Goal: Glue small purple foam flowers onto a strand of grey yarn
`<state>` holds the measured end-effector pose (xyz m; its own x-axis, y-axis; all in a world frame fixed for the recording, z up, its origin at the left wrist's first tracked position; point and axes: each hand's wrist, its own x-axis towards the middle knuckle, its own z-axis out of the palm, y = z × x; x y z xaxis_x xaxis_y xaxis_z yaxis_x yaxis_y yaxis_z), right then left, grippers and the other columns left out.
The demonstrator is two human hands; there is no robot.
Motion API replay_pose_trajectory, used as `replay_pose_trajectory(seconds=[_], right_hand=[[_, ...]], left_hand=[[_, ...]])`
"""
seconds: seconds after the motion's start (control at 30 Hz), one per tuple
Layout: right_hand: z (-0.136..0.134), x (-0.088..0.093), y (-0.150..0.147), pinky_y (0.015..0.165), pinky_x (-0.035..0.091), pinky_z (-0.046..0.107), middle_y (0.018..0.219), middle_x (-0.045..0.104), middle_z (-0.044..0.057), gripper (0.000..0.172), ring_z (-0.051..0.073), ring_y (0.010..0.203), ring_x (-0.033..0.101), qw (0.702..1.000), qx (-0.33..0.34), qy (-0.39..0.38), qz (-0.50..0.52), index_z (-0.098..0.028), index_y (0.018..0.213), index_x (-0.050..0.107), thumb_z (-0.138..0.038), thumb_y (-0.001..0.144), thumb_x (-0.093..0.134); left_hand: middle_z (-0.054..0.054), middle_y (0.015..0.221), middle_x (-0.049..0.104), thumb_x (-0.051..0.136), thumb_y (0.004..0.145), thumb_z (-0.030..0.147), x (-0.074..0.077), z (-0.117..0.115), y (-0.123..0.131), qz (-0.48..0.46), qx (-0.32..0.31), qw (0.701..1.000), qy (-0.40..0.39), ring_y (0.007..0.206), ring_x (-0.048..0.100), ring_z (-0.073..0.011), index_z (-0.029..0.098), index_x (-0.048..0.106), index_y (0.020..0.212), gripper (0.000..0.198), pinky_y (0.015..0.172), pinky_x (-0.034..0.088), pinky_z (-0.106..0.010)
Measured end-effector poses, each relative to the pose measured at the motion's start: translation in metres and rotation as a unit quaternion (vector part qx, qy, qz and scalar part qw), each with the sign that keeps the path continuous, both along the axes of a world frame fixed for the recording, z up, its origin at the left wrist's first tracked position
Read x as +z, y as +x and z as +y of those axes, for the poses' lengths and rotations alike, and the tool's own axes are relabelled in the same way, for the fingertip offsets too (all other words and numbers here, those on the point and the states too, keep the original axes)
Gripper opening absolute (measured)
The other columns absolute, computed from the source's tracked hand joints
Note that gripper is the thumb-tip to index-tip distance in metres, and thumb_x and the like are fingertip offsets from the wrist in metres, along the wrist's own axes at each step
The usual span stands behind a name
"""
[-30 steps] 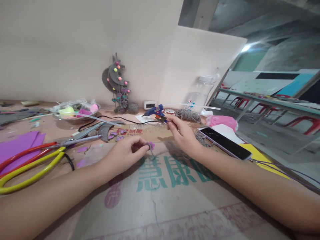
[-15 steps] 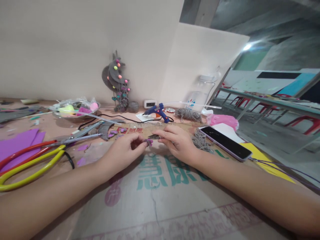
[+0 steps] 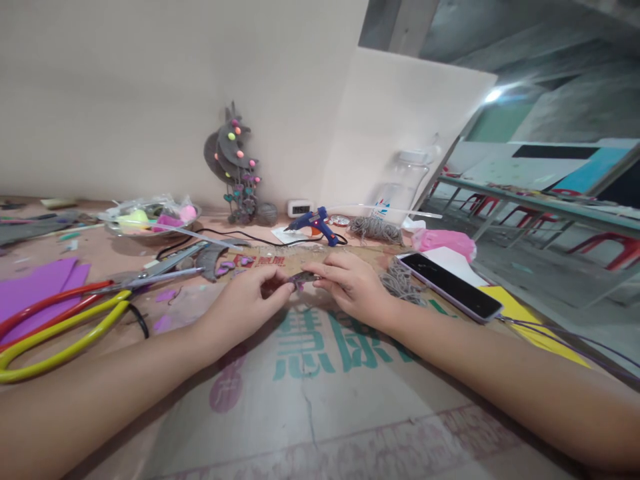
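Note:
Above the printed cardboard (image 3: 240, 427), my two hands are close together. My left hand (image 3: 257, 297) pinches a small purple piece (image 3: 300, 285) between thumb and fingers; most of it is covered. In the fingertips of my right hand (image 3: 353, 287) is a small dark grey piece (image 3: 304, 275), its left end against the purple one. Their exact shapes are too small to make out. Beyond the hands lies a blue glue gun (image 3: 320, 223) with its nozzle to the left.
Scissors with red and yellow handles (image 3: 107, 320) and purple sheets (image 3: 35, 293) lie left. A phone (image 3: 453, 287) and grey yarn (image 3: 403, 283) are on the right. At the back stand a decorated grey moon (image 3: 227, 157), a bowl (image 3: 135, 230) and a clear bottle (image 3: 405, 183).
The dark grey piece in my right hand has shifted left, from a small gap to contact with the purple piece. My left hand has barely moved.

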<state>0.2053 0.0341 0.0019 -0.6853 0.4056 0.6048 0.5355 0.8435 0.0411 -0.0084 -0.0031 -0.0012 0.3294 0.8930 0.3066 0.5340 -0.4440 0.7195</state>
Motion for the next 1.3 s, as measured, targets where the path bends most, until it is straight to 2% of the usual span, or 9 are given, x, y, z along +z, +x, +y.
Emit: replay_pose_trajectory(seconds=[0.3,1.07,1.3], right_hand=[[0.0011,0.0009,-0.0005,0.065,0.041,0.029,0.078,0.059,0.005,0.028,0.016,0.072,0.052,1.000,0.000,-0.022,0.002,-0.017,0.112,0.062,-0.026,0.091,0.046],[0.0038,-0.0014,-0.0002,0.061,0.039,0.026,0.075,0.060,0.004,0.025,0.014,0.067,0.052,1.000,0.012,-0.020,0.012,-0.018,0.108,0.064,-0.023,0.090,0.048],[-0.0002,0.0017,-0.0004,0.065,0.042,0.028,0.077,0.059,0.005,0.027,0.016,0.071,0.053,1.000,0.002,-0.022,0.017,-0.018,0.112,0.061,-0.026,0.091,0.046]], left_hand=[[0.002,0.073,0.061,0.046,0.086,0.029,0.0002,-0.0007,0.0001,-0.010,-0.012,1.000,-0.003,0.067,0.055,-0.0134,0.019,0.057,0.079,0.016,0.061,0.040,-0.024],[0.002,0.071,0.060,0.047,0.085,0.030,0.0011,-0.0010,0.0001,0.001,-0.004,1.000,-0.004,0.066,0.054,-0.0134,0.019,0.057,0.078,0.016,0.060,0.040,-0.024],[0.001,0.075,0.063,0.046,0.085,0.030,0.0024,-0.0006,0.0003,-0.003,-0.006,1.000,-0.011,0.068,0.056,-0.0149,0.018,0.060,0.081,0.018,0.061,0.041,-0.025]])
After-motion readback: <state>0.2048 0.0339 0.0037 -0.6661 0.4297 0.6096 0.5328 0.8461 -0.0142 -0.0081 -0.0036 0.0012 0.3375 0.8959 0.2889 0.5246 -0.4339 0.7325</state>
